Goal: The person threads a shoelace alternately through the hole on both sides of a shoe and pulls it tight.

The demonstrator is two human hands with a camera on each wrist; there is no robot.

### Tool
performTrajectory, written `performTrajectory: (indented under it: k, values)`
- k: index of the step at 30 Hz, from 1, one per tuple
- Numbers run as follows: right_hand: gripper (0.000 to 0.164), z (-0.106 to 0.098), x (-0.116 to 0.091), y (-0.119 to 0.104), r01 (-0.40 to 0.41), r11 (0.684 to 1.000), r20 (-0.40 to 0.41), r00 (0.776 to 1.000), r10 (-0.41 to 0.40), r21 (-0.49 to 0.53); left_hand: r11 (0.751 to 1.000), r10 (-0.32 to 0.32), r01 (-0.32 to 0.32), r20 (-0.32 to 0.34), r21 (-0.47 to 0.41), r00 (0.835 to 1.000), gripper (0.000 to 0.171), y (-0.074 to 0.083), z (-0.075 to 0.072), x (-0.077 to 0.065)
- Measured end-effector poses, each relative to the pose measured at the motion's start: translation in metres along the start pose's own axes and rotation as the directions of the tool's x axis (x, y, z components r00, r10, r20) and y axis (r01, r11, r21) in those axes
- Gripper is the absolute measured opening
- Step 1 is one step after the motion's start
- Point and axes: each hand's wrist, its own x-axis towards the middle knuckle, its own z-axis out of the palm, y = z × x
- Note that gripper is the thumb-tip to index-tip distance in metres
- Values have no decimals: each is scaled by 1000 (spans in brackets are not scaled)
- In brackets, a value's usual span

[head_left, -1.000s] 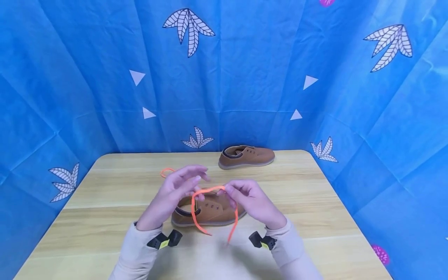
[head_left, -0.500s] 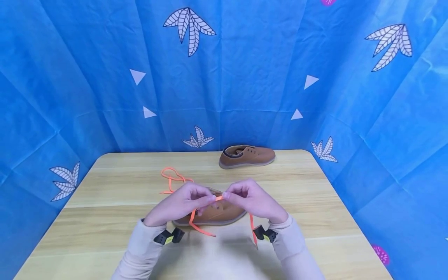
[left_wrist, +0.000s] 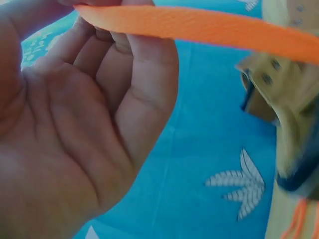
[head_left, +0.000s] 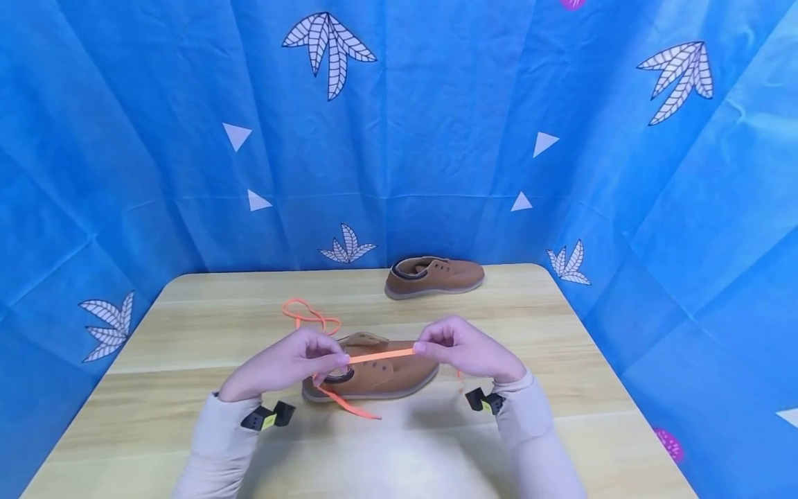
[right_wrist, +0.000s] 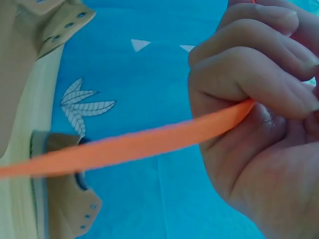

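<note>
Between my two hands an orange shoelace (head_left: pixel 382 355) is stretched nearly straight, over a brown shoe (head_left: pixel 405 381) in the head view. My left hand (head_left: pixel 289 364) pinches the lace between thumb and fingers, and a tail hangs below it in front of the shoe's heel. At the other side, my right hand (head_left: pixel 474 352) pinches the lace above the toe, its fingers curled in the right wrist view. The flat band (right_wrist: pixel 129 149) runs out of that hand. Eyelets show on the near shoe, just under the lace; its heel is partly hidden by my left hand.
A second brown shoe (head_left: pixel 436 278) stands at the back edge of the wooden table (head_left: pixel 187 360). Another stretch of orange lace (head_left: pixel 303 303) lies looped on the table behind my left hand. Blue patterned cloth (head_left: pixel 386 138) hangs around the back and sides.
My left hand went from loosely spread fingers to pinching the lace close to my right hand. Both hands have since moved apart, and the drooping lace is now straight between them.
</note>
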Motion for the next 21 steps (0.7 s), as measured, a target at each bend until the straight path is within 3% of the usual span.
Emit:
performTrajectory:
  k: [12,21]
  values:
    - [22,-6,-33,40,-139,987,39,989,143,-82,994,-88,88,-3,71,996,23,-38,-17,-58]
    - [27,-15,-58,74,-204,964,46,976,214,-174,987,-161,161,-14,-3,987,23,-64,-23,-92]
